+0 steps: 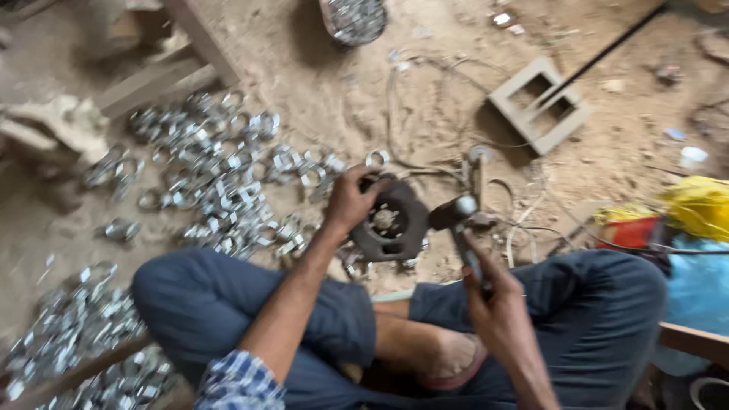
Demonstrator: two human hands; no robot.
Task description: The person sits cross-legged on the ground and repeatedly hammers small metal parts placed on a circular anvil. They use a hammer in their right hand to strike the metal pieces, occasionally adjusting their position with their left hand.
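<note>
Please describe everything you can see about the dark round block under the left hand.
The dark round block looks like heavy, dull metal, roughly disc-shaped, with a paler hub at its centre. It lies flat on the sandy floor, between the person's knees. The left hand rests on its upper left edge. A small shiny metal ring sits just above that hand. Motion blur hides finer details.

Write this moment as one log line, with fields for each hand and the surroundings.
left hand: on dark round block | right hand: gripping hammer | floor: pile of metal rings, blurred
</note>
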